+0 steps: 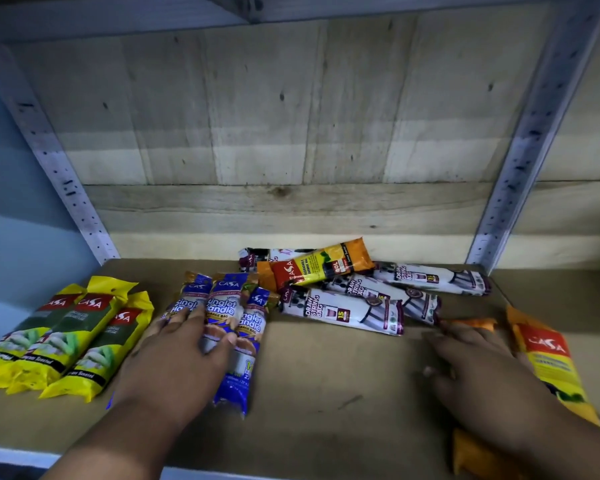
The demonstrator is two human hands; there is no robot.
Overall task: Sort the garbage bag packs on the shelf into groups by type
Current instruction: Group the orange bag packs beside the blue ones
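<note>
Three yellow-green packs [66, 341] lie side by side at the shelf's left. To their right sit three blue singlet-handle packs [229, 306]; my left hand [181, 355] rests flat on them, fingers spread. Several white draw-string packs [343, 313] lie in a loose pile at the middle back, with one orange-yellow pack [319, 266] on top. My right hand [478, 372] lies flat over an orange pack [475, 323], mostly hiding it. Another orange-yellow pack [548, 362] lies just right of that hand.
The brown shelf board [326, 393] has a wooden plank back wall [274, 150]. Perforated grey metal uprights stand at the left [66, 181] and right [520, 161] rear corners. The shelf's pale front edge [14, 457] runs along the bottom.
</note>
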